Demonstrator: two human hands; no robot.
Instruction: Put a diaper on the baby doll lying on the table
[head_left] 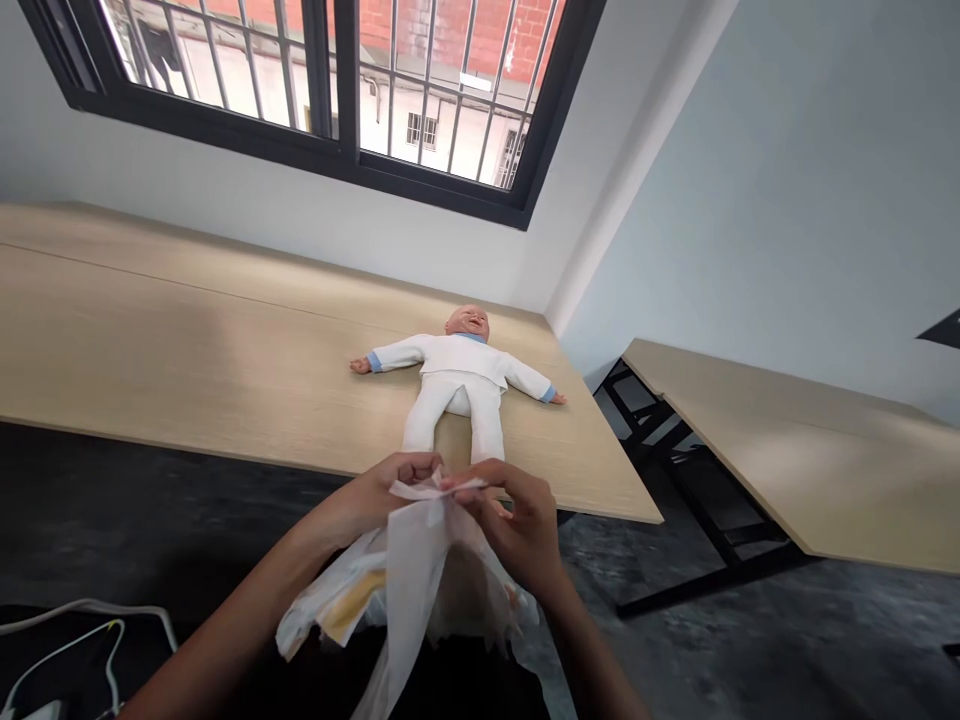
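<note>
A thin white plastic bag [412, 550] hangs in front of me, gathered and twisted at its top. My left hand [381, 492] pinches the gathered top from one side, fingers closed. On the other side my right hand [523, 520] grips the same bunched part between thumb and fingers. A long whitish strip drops from between the hands, and yellow and orange patches show on the bag's lower left. What lies inside cannot be made out. Just beyond my hands, a baby doll [463, 358] in white clothes with blue cuffs lies face up, arms spread; its feet are mostly hidden.
The doll lies on a long wooden table [225, 370] against the wall, under a barred window [345, 90]. A second table [825, 470] with black legs stands to the right, across a gap. White cables [112, 640] lie at the lower left.
</note>
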